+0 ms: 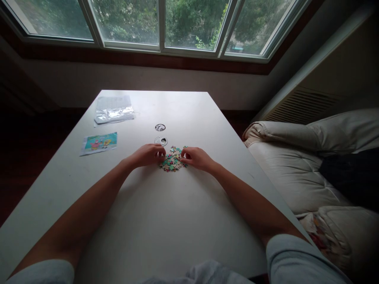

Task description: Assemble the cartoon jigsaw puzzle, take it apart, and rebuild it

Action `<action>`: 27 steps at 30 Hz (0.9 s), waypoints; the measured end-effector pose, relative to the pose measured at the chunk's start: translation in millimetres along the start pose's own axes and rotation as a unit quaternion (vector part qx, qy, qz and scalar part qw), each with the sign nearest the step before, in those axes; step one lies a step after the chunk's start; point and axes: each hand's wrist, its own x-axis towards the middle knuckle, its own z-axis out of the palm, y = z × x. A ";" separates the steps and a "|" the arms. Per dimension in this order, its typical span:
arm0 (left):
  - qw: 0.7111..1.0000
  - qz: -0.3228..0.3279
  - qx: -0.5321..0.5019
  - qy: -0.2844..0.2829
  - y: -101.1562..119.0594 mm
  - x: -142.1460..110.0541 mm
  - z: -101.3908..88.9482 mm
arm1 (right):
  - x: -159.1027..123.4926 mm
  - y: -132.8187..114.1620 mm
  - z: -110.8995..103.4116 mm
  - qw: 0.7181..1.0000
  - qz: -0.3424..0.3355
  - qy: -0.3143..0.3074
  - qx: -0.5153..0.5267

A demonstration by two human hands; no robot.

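Observation:
A loose pile of small jigsaw puzzle pieces (pixel 173 162), green, tan and multicoloured, lies on the white table (pixel 177 221). At the left edge of the pile is my left hand (pixel 150 154), its fingers curled down and closed at the tips; whatever they hold is too small to make out. From the right side my right hand (pixel 197 157) reaches the pile, with thumb and forefinger bent and a small gap between them. Its fingertips are at the outer pieces, and I see nothing held in the gap.
Beyond my left hand lie a clear round item (pixel 160 141) and a dark-rimmed disc (pixel 160 127). A colourful cartoon picture sheet (pixel 100 143) is at the left, with a clear plastic packet (pixel 114 110) over papers behind it. A cushioned sofa (pixel 284 165) stands to the right.

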 end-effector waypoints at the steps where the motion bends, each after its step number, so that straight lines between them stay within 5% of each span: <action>1: 1.000 -0.005 -0.010 0.004 -1.0 0.2 0.7 | 0.8 1.2 0.7 1.000 0.005 0.000 0.023; 19: 0.995 -0.070 -0.045 0.055 -11.8 -0.2 4.4 | 10.9 29.0 3.6 0.976 0.043 0.023 0.212; 24: 0.968 -0.163 0.138 0.131 -17.7 -3.4 0.2 | 7.3 34.5 -1.4 0.978 0.112 0.176 0.000; 27: 0.949 -0.190 0.215 0.135 -17.6 -6.2 -0.6 | 4.5 36.3 -3.8 0.959 0.141 0.198 -0.147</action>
